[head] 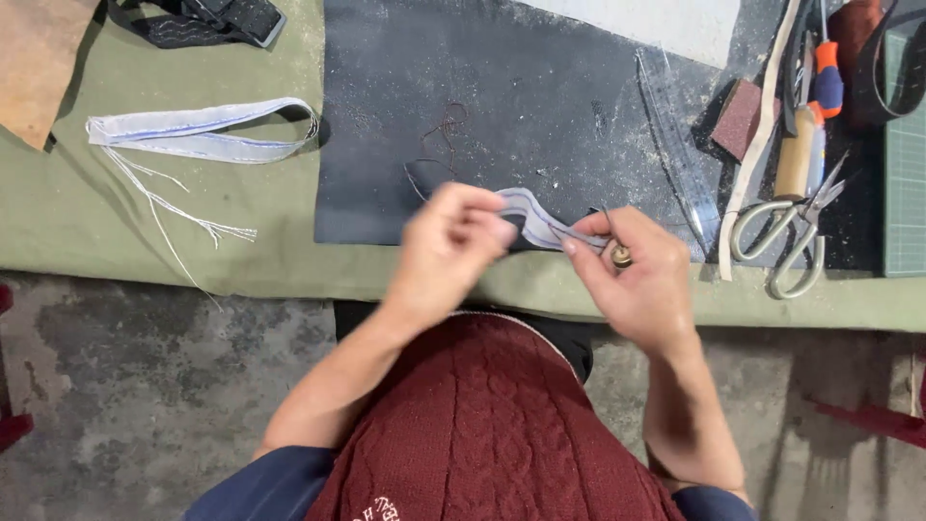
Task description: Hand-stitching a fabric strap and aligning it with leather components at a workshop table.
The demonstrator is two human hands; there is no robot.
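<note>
A person's left hand (446, 253) pinched one end of a pale grey strap (533, 220) above the near edge of the counter (116, 253), apparently to keep it taut, while the right hand (639, 277) gripped the other end, its fingers also closed around a small brass-capped tool (621, 256). Scissors (793, 232) lay to the right on a dusty dark mat (521, 106); a longer strap (198, 130) rested far left.
</note>
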